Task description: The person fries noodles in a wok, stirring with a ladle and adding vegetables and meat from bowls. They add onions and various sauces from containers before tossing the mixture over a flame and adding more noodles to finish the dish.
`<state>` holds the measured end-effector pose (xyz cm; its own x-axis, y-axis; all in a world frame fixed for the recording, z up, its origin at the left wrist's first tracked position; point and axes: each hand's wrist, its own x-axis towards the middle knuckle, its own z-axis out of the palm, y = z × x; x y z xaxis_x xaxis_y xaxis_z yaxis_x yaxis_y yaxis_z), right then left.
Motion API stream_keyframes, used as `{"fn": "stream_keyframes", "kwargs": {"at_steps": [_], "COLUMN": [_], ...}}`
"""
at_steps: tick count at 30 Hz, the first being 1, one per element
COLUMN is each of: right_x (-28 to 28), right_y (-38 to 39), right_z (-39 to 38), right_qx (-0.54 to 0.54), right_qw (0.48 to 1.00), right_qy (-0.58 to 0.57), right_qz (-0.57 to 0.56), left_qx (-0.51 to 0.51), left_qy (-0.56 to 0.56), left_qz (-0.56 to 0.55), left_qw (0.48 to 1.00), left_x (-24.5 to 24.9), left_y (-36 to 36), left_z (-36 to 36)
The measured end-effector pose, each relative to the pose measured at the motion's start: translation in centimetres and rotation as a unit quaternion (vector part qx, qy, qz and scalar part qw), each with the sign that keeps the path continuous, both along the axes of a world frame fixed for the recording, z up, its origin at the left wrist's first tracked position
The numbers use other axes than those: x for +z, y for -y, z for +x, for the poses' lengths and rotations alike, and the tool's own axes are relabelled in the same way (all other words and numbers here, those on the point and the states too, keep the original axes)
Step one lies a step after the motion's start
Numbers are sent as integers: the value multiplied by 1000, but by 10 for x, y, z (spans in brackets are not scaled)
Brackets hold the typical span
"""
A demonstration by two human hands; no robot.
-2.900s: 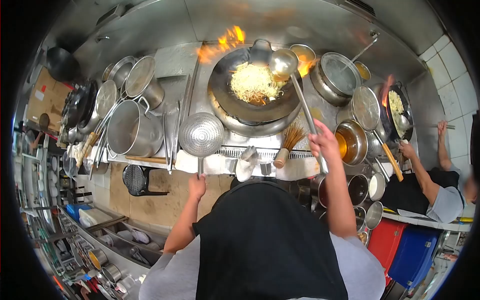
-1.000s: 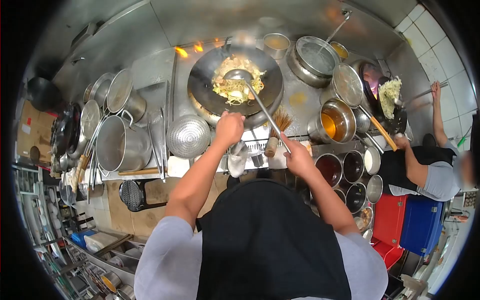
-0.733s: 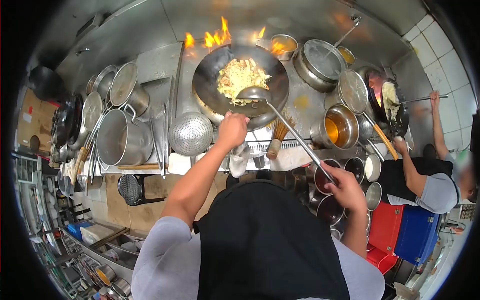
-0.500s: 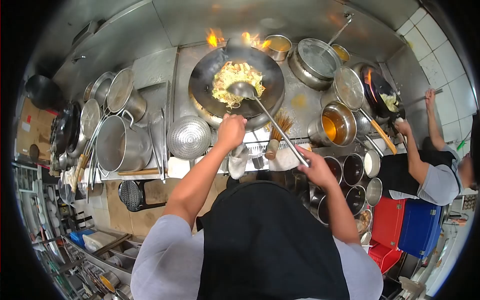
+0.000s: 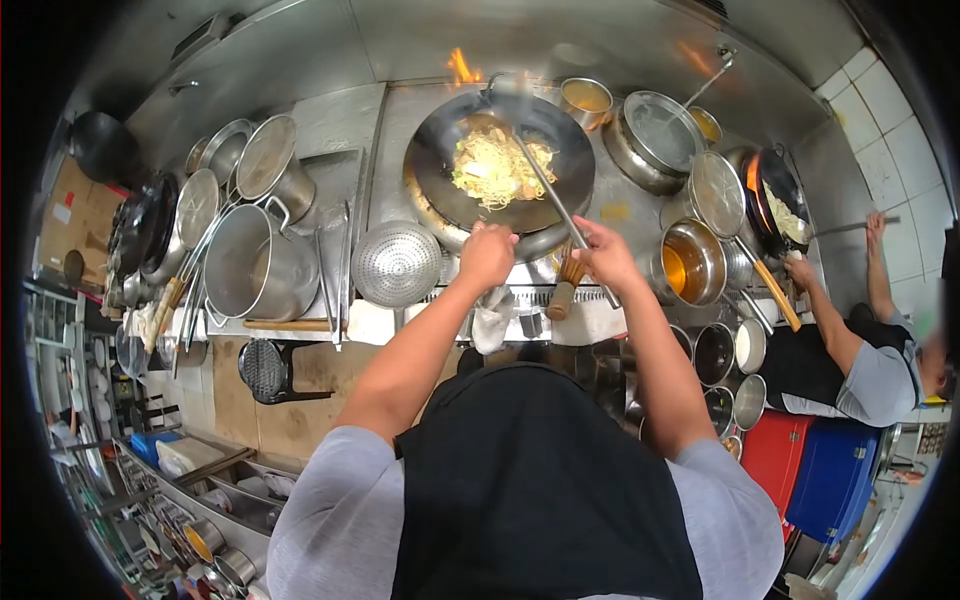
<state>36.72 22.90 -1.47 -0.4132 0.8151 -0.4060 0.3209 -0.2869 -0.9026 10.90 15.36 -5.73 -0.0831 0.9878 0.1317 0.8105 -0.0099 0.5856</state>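
In the head view, a large black wok (image 5: 440, 175) sits on the burner with noodles (image 5: 500, 172) and bits of green and other pieces in it. My left hand (image 5: 489, 254) is closed at the near edge of the wok, its grip point hidden under the fingers; a white cloth (image 5: 492, 322) hangs just below. My right hand (image 5: 607, 258) is wrapped round the long metal handle of a ladle (image 5: 560, 208). The ladle slants up and left into the wok, its bowl at the far side of the noodles and hard to make out.
Flames (image 5: 462, 68) rise behind the wok. A perforated skimmer (image 5: 396, 264) and a big steel pot (image 5: 262, 262) stand left; a brush (image 5: 563, 292), a pot of amber liquid (image 5: 692, 262) and a lidded pot (image 5: 650, 165) are right. A co-worker (image 5: 870, 370) handles another wok (image 5: 780, 200) far right.
The ladle's bowl has gone from the near part of the noodles to their far side, and my right hand has moved forward. The whole view has shifted a little; the flames are smaller.
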Motion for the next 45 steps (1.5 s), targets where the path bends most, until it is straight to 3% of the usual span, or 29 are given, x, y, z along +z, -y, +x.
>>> {"fn": "stream_keyframes", "kwargs": {"at_steps": [2,4,5,9,11,13,14,16,20,23,26,28,29,30,32,34,35,37,40,45], "right_x": [9,-4,-10,-73,-72,-10,12,38,1,-24,-8,-32,-37,-36,-2,40,42,58,71,51], "right_y": [7,2,-1,-21,-17,12,27,55,102,125,173,204,215,224,223,220,218,221,224,212], "right_z": [-13,-22,-27,-15,10,34,38,47,84,110,109,114,119,121,111,104,107,108,132,163], "right_qx": [-31,-62,-63,6,51,139,136,105,33,-84,-129,-166,-166,-168,-208,-284,-308,-355,-394,-402], "right_qw": [999,987,987,977,973,888,890,854,878,950,957,963,973,980,966,948,939,923,912,909], "right_qy": [-16,37,35,18,-11,226,228,404,338,143,115,41,28,14,37,-107,-119,-104,-34,79], "right_qz": [6,146,146,212,225,374,371,311,337,264,231,209,160,110,148,97,100,107,106,74], "left_qx": [4,6,5,-2,-9,-3,-8,6,-1,6,5,12,6,-8,-37,-36,-50,-73,-71,-63], "left_qy": [8,-9,-11,-30,-35,-38,-38,-25,-26,-11,16,27,29,10,-6,7,10,1,7,-2], "left_qz": [5,22,22,22,23,22,20,21,15,21,10,172,171,171,166,59,59,-32,26,-15], "left_qw": [1000,1000,1000,999,999,999,999,999,1000,1000,1000,985,985,985,986,998,997,997,997,998], "left_x": [2,2,3,-4,-6,-4,-3,-2,0,0,-2,-5,-6,-4,-4,-2,3,13,3,6], "left_y": [1,2,3,-2,-2,-1,0,0,1,5,12,24,24,24,24,9,6,-3,-6,-8], "left_z": [1,1,1,0,1,1,2,3,2,7,8,15,14,10,3,-4,-10,-16,-14,-14]}}
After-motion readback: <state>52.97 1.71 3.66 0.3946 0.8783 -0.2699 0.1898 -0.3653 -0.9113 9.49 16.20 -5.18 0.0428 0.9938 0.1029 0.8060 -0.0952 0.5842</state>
